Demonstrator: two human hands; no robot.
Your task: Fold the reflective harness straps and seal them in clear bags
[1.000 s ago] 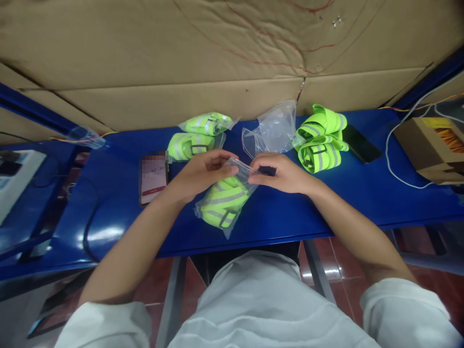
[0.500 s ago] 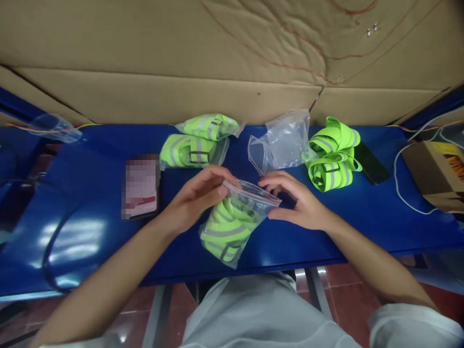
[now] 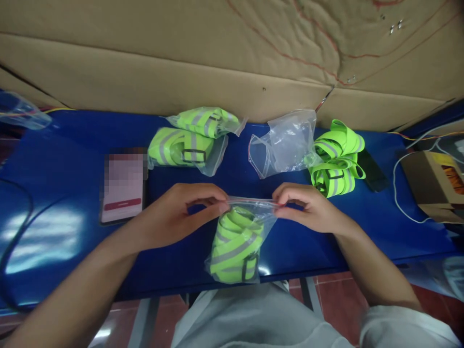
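Note:
A clear zip bag (image 3: 268,217) hangs between my hands over the front of the blue table. Inside it lies a rolled neon-yellow reflective strap (image 3: 235,246) with grey stripes and a dark buckle. My left hand (image 3: 195,208) pinches the left end of the bag's top edge between thumb and fingers. At the right end, my right hand (image 3: 304,205) pinches the same edge, which is pulled straight. Whether the zip is fully pressed together I cannot tell.
Two bagged straps (image 3: 181,147) lie at the back left, beside a tablet-like device (image 3: 123,193). Clear bags (image 3: 290,140) lie at the back middle. Loose rolled straps (image 3: 335,174) and a dark phone (image 3: 373,171) sit right of them. A cardboard box (image 3: 431,179) stands far right.
My right hand has closed on the bag's right corner. The bag's mouth has gone from gaping and slanted to flat and level. The camera view has shifted slightly.

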